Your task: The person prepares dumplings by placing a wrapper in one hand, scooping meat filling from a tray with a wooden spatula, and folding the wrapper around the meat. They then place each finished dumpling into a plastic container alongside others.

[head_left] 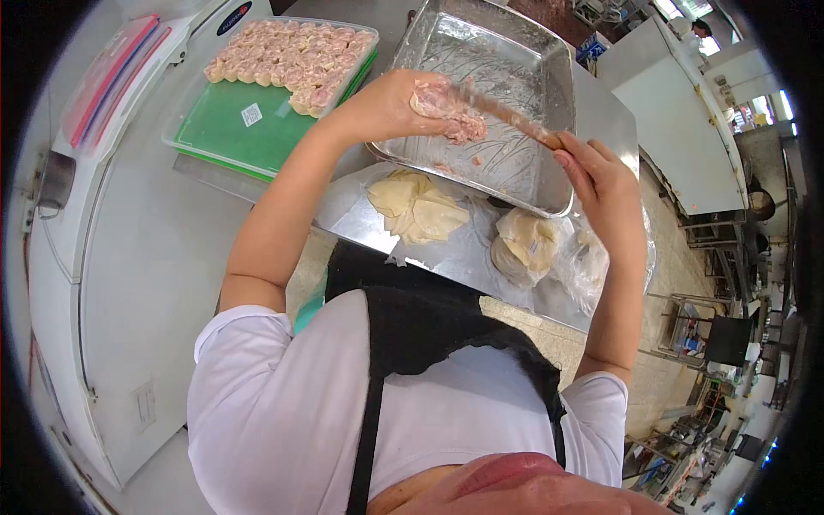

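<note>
My left hand (399,107) is raised over the near left edge of a deep metal pan (556,94), fingers curled round a lump of pinkish minced meat (463,124). Whether a wrapper lies under the meat cannot be made out. My right hand (603,172) grips the end of a slim wooden-handled spatula (515,118). Its far end touches the meat and is slightly blurred. Streaks of filling coat the pan's bottom. Below the pan, a loose stack of pale yellow dumpling wrappers (416,206) lies on plastic.
Rows of filled dumplings (287,56) stand on a green tray (232,129) at the upper left. Plastic-bagged wrappers (525,245) rest by the metal table's (468,268) near edge. A white freezer (163,257) stands left. Another person (699,33) is far off at upper right.
</note>
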A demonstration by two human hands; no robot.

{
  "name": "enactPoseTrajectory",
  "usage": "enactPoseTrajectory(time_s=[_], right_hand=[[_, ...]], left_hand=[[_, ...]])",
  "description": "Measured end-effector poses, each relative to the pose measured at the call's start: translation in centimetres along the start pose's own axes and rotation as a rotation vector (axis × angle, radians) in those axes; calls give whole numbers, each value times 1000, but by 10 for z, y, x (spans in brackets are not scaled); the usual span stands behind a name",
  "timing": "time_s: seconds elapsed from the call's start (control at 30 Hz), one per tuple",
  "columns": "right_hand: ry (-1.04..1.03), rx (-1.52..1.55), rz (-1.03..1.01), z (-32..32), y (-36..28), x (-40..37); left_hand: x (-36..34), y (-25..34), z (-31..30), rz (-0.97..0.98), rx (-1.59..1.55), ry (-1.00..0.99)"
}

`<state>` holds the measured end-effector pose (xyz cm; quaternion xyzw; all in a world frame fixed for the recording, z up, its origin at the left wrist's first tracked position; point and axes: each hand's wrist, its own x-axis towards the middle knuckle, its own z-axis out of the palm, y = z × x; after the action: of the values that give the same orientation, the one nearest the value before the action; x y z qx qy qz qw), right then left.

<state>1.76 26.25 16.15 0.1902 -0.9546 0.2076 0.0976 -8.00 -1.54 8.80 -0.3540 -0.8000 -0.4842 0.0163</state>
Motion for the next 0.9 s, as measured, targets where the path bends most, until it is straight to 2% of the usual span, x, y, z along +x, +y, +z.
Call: enactPoseTrajectory(time_s=[0.03, 0.07, 0.1, 0.17, 0.23, 0.3, 0.37, 0.4, 0.43, 0.47, 0.5, 0.57, 0.6, 0.63, 0.67, 0.73, 0.77, 0.87, 0.9], right_hand=[[75, 10, 24, 1, -6, -1], [91, 21, -75, 13, -4, -1], [92, 22, -74, 16, 0, 1], [-16, -70, -52, 17, 8, 3], [0, -82, -19, -2, 5, 2], [87, 115, 53, -10, 3, -2], [125, 162, -17, 7, 4, 0], [65, 76, -18, 17, 5, 4], [4, -9, -20, 29, 8, 8], [-6, 57, -38, 45, 21, 13], [-11, 67, -47, 58, 35, 15], [-13, -32, -21, 82, 62, 19], [-17, -15, -37, 92, 76, 18], [-21, 40, 31, 101, 88, 15], [-28, 97, 99, 108, 96, 15], [12, 173, 106, 110, 95, 15], [58, 226, 134, 110, 94, 14], [-1, 264, 163, 107, 92, 16], [-27, 237, 170, 107, 92, 15]], left_hand=[[1, 2, -1, -36, 4, -3], [1, 3, -1, -72, 7, -9], [2, 4, -1, -72, 8, -10], [3, 3, 1, -45, 19, -26], [0, 1, -1, -77, 7, -15], [-4, 0, 0, -114, -3, -8], [-6, -1, 2, 70, -49, 114], [-7, 0, 0, 62, -45, 114], [-8, 2, -5, -47, -35, 106], [-10, 3, -11, -158, -25, 100], [-14, 1, -20, -168, -18, 106], [-27, -10, -51, -241, 259, 234], [-37, -9, -70, -352, 361, 238], [-48, -10, -90, -465, 464, 243], [-61, -18, -109, -484, 484, 251], [-88, -42, -140, -666, 574, 251], [-104, -56, -147, -682, 596, 247], [-134, -89, -151, -614, 582, 265], [-137, -90, -142, -615, 643, 329]])
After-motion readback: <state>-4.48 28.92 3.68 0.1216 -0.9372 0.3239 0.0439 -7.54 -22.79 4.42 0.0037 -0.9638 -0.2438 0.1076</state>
